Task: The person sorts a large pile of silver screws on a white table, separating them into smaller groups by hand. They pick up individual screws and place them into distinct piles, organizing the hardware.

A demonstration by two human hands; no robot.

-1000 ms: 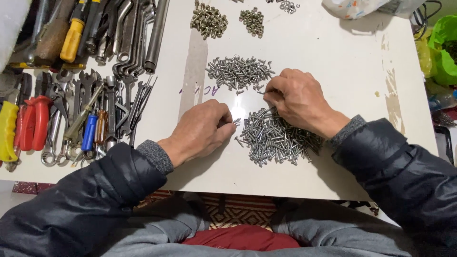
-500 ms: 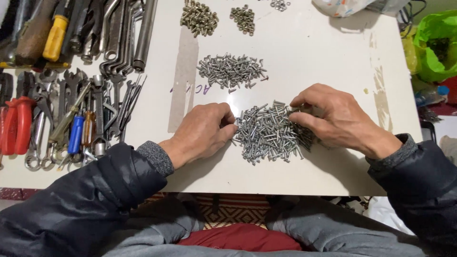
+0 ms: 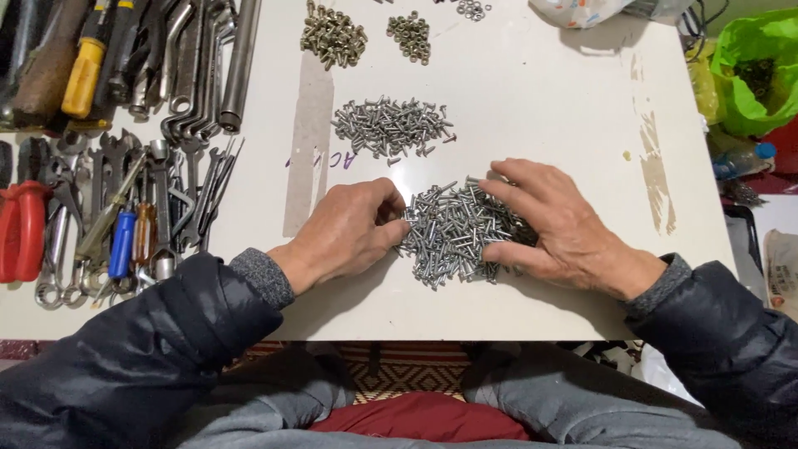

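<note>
**Both hands corral a heap of screws**

At frame centre on the white bench, the left hand pinches curled fingers at the silver screw pile; the right hand lies spread-fingered, walling its right edge. Wrenches lie sorted at left.

The right hand lies over the three o'clock side of the near pile of screws, so the screws beneath its palm are hidden. The left hand curls its fingertips under at the nine o'clock edge of that pile; whether they pinch a screw cannot be told. Up at twelve o'clock the small washers are cut off by the frame's top edge, and so is the plastic bag. At nine o'clock the red-handled pliers run off the left border. The green bag at two o'clock is clipped too, its contents too dark to tell.
</note>
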